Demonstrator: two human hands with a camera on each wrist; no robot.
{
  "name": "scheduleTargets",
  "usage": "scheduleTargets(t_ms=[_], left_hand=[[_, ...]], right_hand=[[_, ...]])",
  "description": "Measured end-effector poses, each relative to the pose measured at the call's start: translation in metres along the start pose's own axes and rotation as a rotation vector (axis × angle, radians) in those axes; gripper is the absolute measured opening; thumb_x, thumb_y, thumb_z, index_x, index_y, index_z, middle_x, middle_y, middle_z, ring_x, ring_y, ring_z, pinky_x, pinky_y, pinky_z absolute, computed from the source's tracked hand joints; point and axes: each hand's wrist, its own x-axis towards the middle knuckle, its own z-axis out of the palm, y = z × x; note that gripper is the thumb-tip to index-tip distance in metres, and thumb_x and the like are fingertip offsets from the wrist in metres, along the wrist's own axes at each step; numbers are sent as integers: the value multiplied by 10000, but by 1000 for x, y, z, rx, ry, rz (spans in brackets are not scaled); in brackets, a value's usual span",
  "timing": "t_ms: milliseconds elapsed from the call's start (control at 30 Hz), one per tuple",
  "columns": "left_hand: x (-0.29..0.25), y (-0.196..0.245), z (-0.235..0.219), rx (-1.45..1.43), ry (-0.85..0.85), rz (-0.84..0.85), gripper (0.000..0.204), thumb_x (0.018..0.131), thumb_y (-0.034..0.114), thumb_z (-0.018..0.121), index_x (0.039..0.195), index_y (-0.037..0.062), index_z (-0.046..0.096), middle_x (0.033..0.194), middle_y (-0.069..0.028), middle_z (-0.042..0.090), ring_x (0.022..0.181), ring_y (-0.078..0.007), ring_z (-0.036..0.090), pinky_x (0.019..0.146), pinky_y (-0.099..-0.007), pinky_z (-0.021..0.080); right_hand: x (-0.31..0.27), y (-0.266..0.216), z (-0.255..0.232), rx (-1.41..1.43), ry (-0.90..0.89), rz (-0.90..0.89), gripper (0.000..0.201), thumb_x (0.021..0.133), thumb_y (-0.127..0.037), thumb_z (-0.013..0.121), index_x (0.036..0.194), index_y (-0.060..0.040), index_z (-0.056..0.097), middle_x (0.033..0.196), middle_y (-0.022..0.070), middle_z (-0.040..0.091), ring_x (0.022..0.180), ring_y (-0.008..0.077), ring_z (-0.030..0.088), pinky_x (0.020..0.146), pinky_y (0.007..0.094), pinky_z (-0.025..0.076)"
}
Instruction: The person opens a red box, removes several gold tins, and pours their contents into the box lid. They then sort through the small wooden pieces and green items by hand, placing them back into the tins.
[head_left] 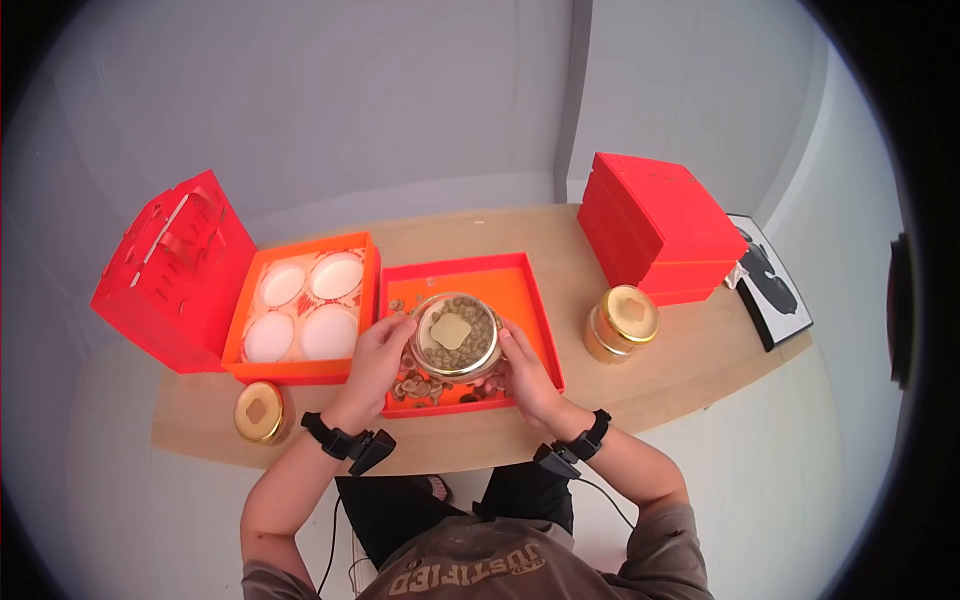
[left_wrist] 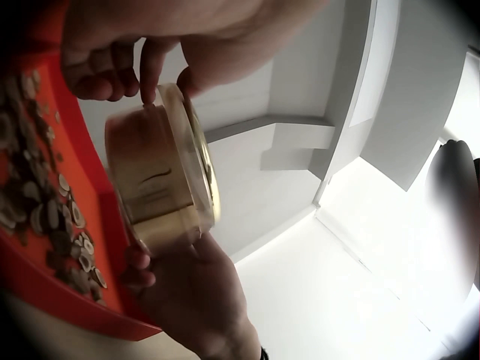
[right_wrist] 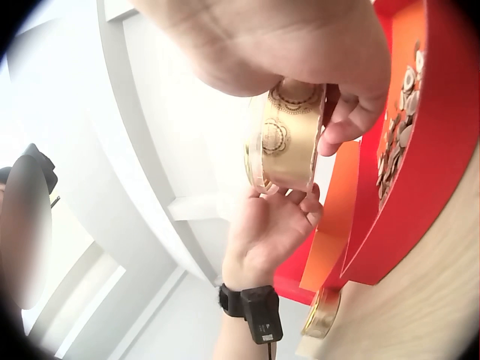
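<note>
A round jar with a gold-rimmed lid and a beige sticker on top is held between both hands. Greenish-brown pieces show through its lid, and a gold label wraps its side. My left hand grips one side of it, thumb by the rim. On the opposite side, my right hand grips it with curled fingers. Beneath the jar is a shallow red tray with an orange inside, scattered with small round slices. The jar covers part of these slices in the head view.
Left of the tray, an orange box has several round white wells, with a red handled box beside it. Gold-lidded jars stand front left and right. Stacked red boxes and a framed picture occupy the right.
</note>
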Motion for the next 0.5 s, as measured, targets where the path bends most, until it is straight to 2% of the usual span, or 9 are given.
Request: scheduleTargets(t_ms=[67,133,167,233,367,467,500], left_hand=[[2,-6,1,-9,30,-7,267,1055,284,591,1168,49,649,957,15,646,784,-49,613,651,-213,493],[5,-14,2,-54,39,-1,300,1061,305,578,1212,46,595,1080,-22,633,912,-70,628,709,-241,529],[3,-15,5,-54,39,-1,300,1061,305,578,1212,46,595,1080,-22,633,912,-70,628,709,-241,529],[-1,-14,13,-197,27,-45,266,1071,291,545,1232,79,541,1152,-39,617,1055,-129,635,879,-294,550],[1,-27,15,-293,-1,-36,320,1072,308,548,1279,75,479,1231,-69,573,1133,-157,614,912,-314,549],[3,-36,15,-283,25,9,364,1070,312,555,1318,64,457,1262,-89,559,1196,-175,585,956,-328,532],[2,-35,16,-241,26,9,452,1066,308,565,1381,25,406,1373,-125,498,1292,-195,509,1052,-340,450]], right_hand=[[0,2,2,-11,3,0,522,1127,-435,335,1558,-142,295,1051,77,657,811,160,675,692,272,519],[1,3,3,-10,11,-2,526,1127,-435,331,1562,-143,286,1050,79,669,808,165,683,690,274,514],[2,3,4,-11,11,-2,526,1127,-435,331,1562,-143,286,1050,79,669,808,165,683,690,274,514],[2,3,5,4,11,-3,525,1128,-429,327,1565,-143,279,1036,78,670,799,161,680,682,271,511],[2,5,9,0,19,4,529,1128,-431,327,1567,-140,275,1028,73,670,793,156,677,676,266,508],[2,8,10,-9,5,6,545,1126,-438,331,1575,-135,276,1034,67,662,790,146,666,671,263,507],[1,7,12,-17,-9,-7,557,1123,-451,337,1581,-139,277,1033,63,656,781,143,654,671,262,506]])
